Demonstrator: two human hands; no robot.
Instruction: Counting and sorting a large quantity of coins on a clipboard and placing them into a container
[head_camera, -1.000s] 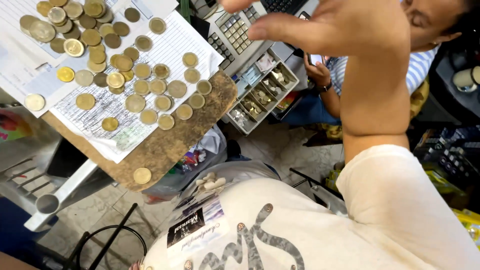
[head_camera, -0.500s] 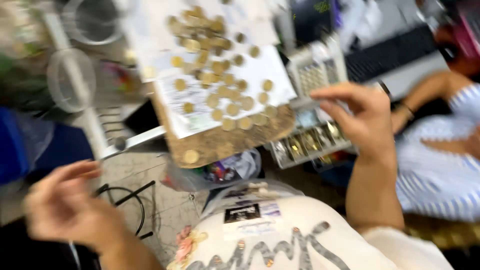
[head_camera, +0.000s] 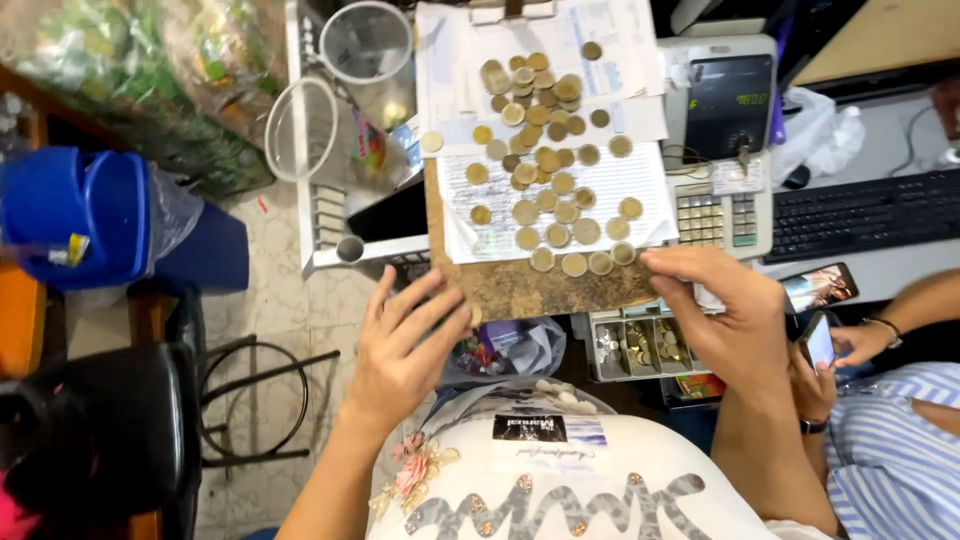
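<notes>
this looks like the counter of a small shop. a cash register (head_camera: 722, 140) with a keypad and a small display sits at the far side, and its open drawer (head_camera: 645, 345) shows compartments filled with coins. a brown board (head_camera: 540, 285) carries handwritten sheets of paper (head_camera: 610, 185) spread with many coins (head_camera: 545, 160) laid out in loose rows. a black keyboard (head_camera: 870, 212) lies on the desk beside the register. bags of packaged green goods (head_camera: 150, 70) are heaped at the left above a blue plastic bin (head_camera: 75, 215), and a worn tiled floor (head_camera: 270, 300) shows below the counter edge.
</notes>
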